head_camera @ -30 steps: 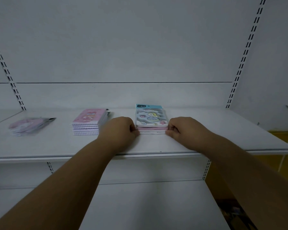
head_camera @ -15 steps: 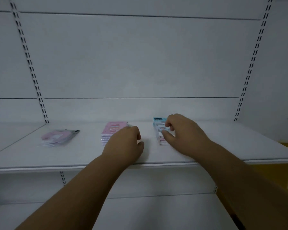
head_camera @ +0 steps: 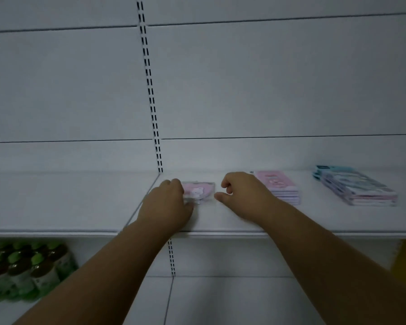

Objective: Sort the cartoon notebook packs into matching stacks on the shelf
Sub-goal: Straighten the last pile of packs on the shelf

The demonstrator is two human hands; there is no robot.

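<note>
White metal shelf (head_camera: 291,221) is your landmark; all three lots of packs sit on its top surface. Your left hand (head_camera: 167,205) lies over the left edge of the clear plastic pack with a pink cartoon-figure cover (head_camera: 201,192), near the shelf's left end, just right of the black-slotted upright (head_camera: 150,90) at the back. Fingers are curled over that edge w/ the thumb by the pack's front corner; whether they actually clamp it, can't tell, frame's blurred. Your right hand (head_camera: 242,195) sits just right of the same pack, thumb and forefinger curved and apart, tips close to its right edge but touching or not is unclear. Further right along the shelf: a stack of pink cartoon notebook packs (head_camera: 279,186), partly behind your right wrist. Near the shelf's right end: a stack of blue-and-white cartoon notebook packs (head_camera: 354,186), slightly fanned. Print on all covers is too blurred to read, no brand legible. Below the shelf, at left: green-capped bottles w/ dark drink (head_camera: 26,266).
</note>
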